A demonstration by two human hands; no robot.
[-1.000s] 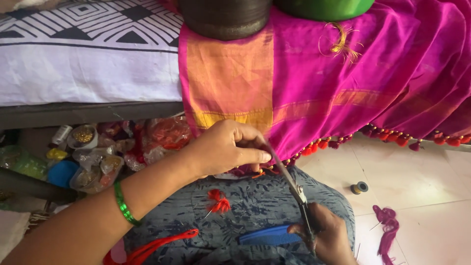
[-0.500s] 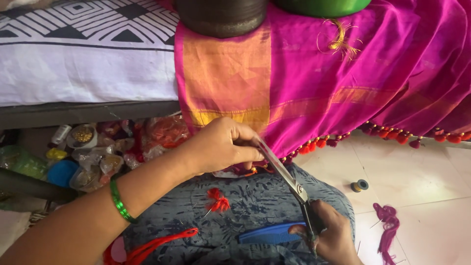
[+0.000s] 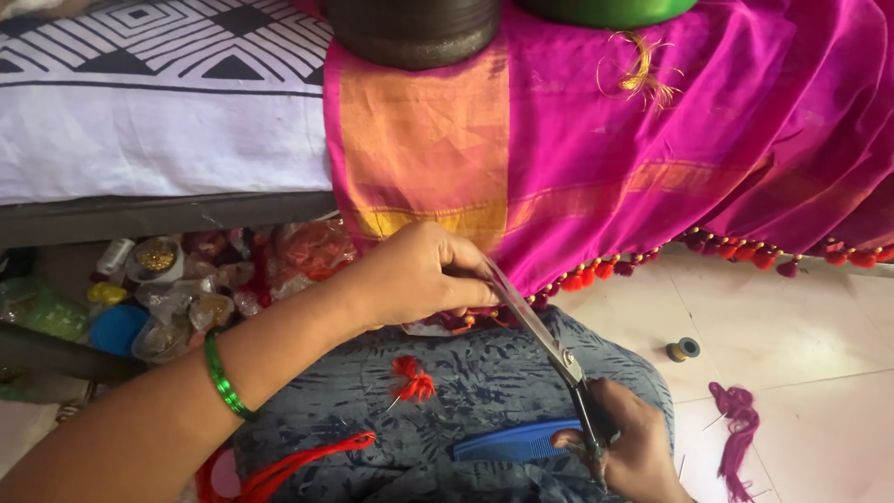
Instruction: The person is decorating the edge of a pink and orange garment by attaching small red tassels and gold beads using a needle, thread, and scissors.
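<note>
R hand (image 3: 643, 447): nearest the camera, low by the bottom edge, over the lap; fingers curled shut round the dark handles of the scissors (image 3: 545, 331).
Scissors: blades run up and left from the R hand to the L hand; blades look nearly closed, tips hidden at the L fingers, at the sari's tasselled edge.
Blue comb (image 3: 512, 440): flat on the lap, just left of the R hand, touching or just under it, can't tell which.
Lap cloth (image 3: 466, 373): blue-grey patterned fabric over the knees; carries the comb, a red tassel and red cords.
Red tassel (image 3: 413, 380): loose on the lap, betw. the two arms.
Red cords (image 3: 298, 461): bunched at the lap's near left edge.
Green bangle (image 3: 222, 377): on the L wrist.
L hand (image 3: 424, 275): fingers pinched closed on the sari's lower hem w/ the tassels, right at the blade tips.
Sari (image 3: 652, 149): magenta w/ an orange-gold band, hangs over the bed edge down to the lap; row of red tassels (image 3: 596, 272) along its hem.
Floor, R side: small thread spool (image 3: 683, 349) and a magenta thread bundle (image 3: 736, 428), well apart from the hands.
Under bed, L side: clear packets and small tubs of beads (image 3: 158, 279).
Bed (image 3: 140, 112): white cover w/ black geometric print.
Far edge: dark pot (image 3: 410, 28) and green vessel (image 3: 605, 9) sit on the sari's top.
</note>
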